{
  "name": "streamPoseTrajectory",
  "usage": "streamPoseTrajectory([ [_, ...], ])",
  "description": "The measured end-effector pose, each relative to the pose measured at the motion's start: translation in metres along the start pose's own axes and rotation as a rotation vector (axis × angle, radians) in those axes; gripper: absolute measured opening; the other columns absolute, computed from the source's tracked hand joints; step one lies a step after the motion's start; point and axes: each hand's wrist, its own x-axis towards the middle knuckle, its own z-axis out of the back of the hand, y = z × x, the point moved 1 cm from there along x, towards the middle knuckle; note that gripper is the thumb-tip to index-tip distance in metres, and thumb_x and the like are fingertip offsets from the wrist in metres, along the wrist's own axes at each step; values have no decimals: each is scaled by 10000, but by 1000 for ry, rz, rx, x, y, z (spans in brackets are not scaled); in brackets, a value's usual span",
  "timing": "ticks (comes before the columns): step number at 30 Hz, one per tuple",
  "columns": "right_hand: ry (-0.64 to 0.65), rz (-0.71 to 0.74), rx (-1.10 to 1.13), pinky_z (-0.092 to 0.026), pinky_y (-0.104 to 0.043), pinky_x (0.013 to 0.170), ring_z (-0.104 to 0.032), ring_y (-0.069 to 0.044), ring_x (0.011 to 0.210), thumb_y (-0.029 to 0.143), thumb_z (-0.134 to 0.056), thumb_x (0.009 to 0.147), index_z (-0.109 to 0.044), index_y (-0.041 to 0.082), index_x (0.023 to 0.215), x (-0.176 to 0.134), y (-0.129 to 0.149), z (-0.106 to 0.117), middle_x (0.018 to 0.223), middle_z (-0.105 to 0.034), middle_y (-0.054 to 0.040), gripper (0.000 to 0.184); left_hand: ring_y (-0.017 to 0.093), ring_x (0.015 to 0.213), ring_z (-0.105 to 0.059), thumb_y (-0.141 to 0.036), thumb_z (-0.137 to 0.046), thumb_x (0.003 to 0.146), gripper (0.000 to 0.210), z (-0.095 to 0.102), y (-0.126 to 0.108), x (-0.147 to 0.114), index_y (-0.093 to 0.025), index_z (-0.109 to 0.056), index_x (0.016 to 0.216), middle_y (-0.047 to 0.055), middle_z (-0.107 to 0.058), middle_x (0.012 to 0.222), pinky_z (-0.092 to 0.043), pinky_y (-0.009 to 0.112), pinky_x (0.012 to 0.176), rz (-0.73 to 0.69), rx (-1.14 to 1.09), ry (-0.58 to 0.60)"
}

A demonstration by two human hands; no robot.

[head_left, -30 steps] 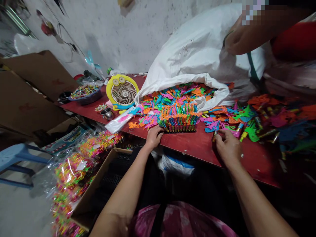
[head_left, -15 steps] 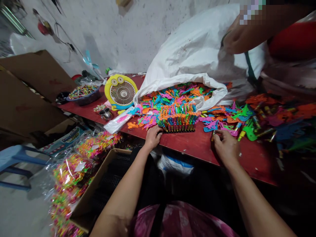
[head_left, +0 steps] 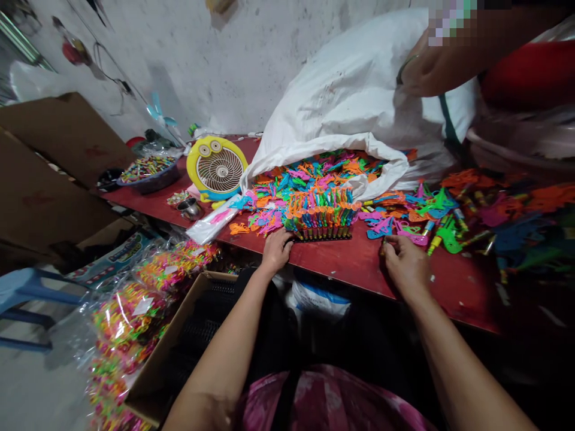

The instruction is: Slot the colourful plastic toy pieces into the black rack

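My left hand (head_left: 276,250) rests on the red table (head_left: 354,263), its fingers touching the left end of a black rack (head_left: 321,222) filled with upright colourful tube toys. My right hand (head_left: 404,260) lies curled on the table to the right and pinches a small tube piece (head_left: 383,245) at its fingertips. Loose flat plastic toy shapes (head_left: 395,221) in pink, blue, green and orange lie just beyond that hand.
A white sack (head_left: 359,102) spills more toy shapes behind the rack. A yellow fan (head_left: 217,168), a metal cup (head_left: 190,208) and a bowl of pieces (head_left: 146,170) stand at the left. Another person's arm (head_left: 449,60) is top right. A cardboard box (head_left: 179,347) and bagged toys (head_left: 130,311) sit below.
Both hands stay where they were; the right hand's fingers shift slightly on the small piece. The view has drifted a little to the right.
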Motion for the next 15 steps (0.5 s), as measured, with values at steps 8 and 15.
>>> streamPoseTrajectory([
  [8,-50,269,15,-421,-307,693,-617,-208,801,378,-484,900,-673,190,1066,-5,11,-1,946,-698,-85,314,222,1166,-559,-132,-497,905,293,-3,-13,-4,-208,-696,1106,79,-647,1189,-442,382,1007,-10,53,-18],
  [15,-38,334,52,-445,-326,678,-600,-216,783,434,-503,909,-636,178,1139,-6,22,-11,951,-656,-90,368,262,1028,-512,-178,-518,899,285,-2,-70,-29,-255,-693,1111,77,-614,1111,-436,394,835,133,232,-32],
])
